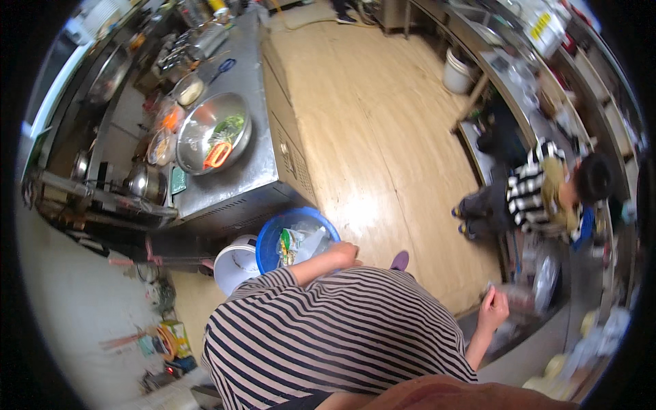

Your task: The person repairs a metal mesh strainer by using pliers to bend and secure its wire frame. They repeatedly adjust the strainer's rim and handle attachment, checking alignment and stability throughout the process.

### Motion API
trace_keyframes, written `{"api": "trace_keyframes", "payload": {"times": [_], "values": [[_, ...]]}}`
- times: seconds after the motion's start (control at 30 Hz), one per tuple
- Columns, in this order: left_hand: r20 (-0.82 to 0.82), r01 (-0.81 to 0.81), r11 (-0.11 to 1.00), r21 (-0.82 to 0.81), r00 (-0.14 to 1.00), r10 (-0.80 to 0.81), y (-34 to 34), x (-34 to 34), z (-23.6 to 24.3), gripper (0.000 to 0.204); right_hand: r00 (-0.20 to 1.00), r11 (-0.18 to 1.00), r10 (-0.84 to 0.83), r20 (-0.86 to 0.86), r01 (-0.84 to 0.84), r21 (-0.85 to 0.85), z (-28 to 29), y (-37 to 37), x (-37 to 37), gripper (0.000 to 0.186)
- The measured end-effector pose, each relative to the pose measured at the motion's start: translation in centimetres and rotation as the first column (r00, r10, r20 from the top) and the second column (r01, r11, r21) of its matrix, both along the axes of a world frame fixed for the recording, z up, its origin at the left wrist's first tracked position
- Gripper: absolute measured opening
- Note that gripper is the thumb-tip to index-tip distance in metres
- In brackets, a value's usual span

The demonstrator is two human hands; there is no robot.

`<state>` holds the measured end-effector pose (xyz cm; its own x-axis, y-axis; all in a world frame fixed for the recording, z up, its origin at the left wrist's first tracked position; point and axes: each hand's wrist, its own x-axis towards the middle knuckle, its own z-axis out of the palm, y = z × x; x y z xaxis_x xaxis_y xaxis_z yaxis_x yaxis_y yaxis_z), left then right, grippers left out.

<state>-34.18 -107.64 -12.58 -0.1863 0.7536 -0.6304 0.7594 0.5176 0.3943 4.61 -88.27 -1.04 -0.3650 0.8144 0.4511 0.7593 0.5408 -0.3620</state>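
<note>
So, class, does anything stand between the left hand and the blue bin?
Nothing visible does. The left hand hangs right at the rim of the blue bin, whose top is open; the white bucket stands beside the bin, not between.

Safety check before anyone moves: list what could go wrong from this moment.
1. A crouching person fills the aisle by the right-hand counter; a turn or step that way could cause a collision.
2. The left hand is at the blue bin, which holds wrappers; it might pick up dirt and carry it to food.
3. The right hand is at blurred clear plastic near a counter edge; it could slip off.
</note>
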Motion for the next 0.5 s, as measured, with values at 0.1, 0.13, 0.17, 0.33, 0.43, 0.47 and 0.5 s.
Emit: {"api": "trace_keyframes", "payload": {"times": [0.1, 0.13, 0.17, 0.33, 0.43, 0.47, 0.5], "values": [[-0.142, -0.153, 0.988, -0.025, 0.979, 0.148, 3.1, -2.2, 1.9, 0.040, 0.989, 0.989, 0.150, -0.016, -0.150, 0.017, -0.6, 11.1, -6.4, 0.017], [-0.181, -0.196, 0.980, -0.026, 0.965, 0.188, 4.1, -2.9, 2.7, 0.040, 0.979, 0.979, 0.201, -0.031, -0.202, -0.039, -0.7, 14.1, -9.1, 0.017], [-0.172, -0.230, 0.973, 0.004, 0.958, 0.228, 5.1, -3.5, 3.3, 0.040, 0.954, 0.957, 0.289, -0.082, -0.290, -0.007, -0.9, 16.9, -12.3, 0.016], [-0.070, -0.470, 0.880, 0.071, 0.878, 0.474, 8.8, -6.3, 4.6, 0.036, 0.786, 0.785, 0.589, -0.189, -0.612, -0.096, -2.0, 23.5, -29.2, 0.018], [-0.041, -0.552, 0.834, -0.012, 0.834, 0.551, 10.3, -9.3, 3.8, 0.036, 0.620, 0.618, 0.703, -0.348, -0.775, -0.134, -2.8, 24.0, -39.6, 0.019], [-0.050, -0.556, 0.829, -0.055, 0.831, 0.554, 10.9, -11.2, 3.4, 0.037, 0.581, 0.579, 0.744, -0.331, -0.807, -0.114, -3.0, 24.1, -43.0, 0.019], [-0.030, -0.578, 0.816, -0.028, 0.816, 0.577, 11.6, -13.4, 3.1, 0.037, 0.546, 0.540, 0.778, -0.310, -0.834, -0.112, -3.3, 24.1, -46.1, 0.020]]}}
